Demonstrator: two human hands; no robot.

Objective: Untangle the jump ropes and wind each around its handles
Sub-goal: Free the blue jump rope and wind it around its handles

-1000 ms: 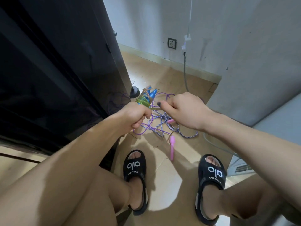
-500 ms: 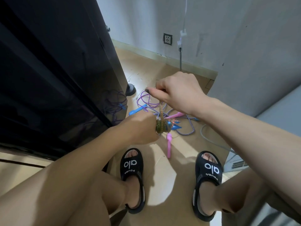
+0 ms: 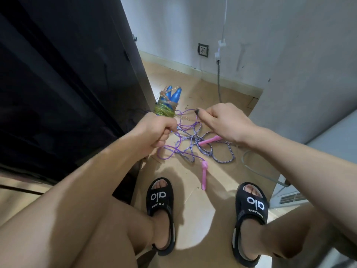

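My left hand (image 3: 157, 130) grips a pair of blue handles (image 3: 172, 96) held upright, with a glittery green-gold rope (image 3: 164, 111) coiled round them just above my fist. My right hand (image 3: 225, 120) pinches the loose end of that rope beside the handles. On the floor below lies a tangle of purple rope (image 3: 173, 151) and blue-white braided rope (image 3: 218, 153). One pink handle (image 3: 204, 176) lies toward my feet; another pink handle (image 3: 209, 140) pokes out from under my right wrist.
A tall black cabinet (image 3: 67, 84) stands close on the left. A grey wall (image 3: 289, 55) bounds the right, with a socket (image 3: 203, 50) and a hanging cable (image 3: 218, 78). My feet in black sandals (image 3: 160, 202) stand on the tan floor. A white appliance (image 3: 287, 194) sits at right.
My left hand has raised the blue handles back upright from low and tipped. My right hand has come down from above them to beside them, carrying the rope round.
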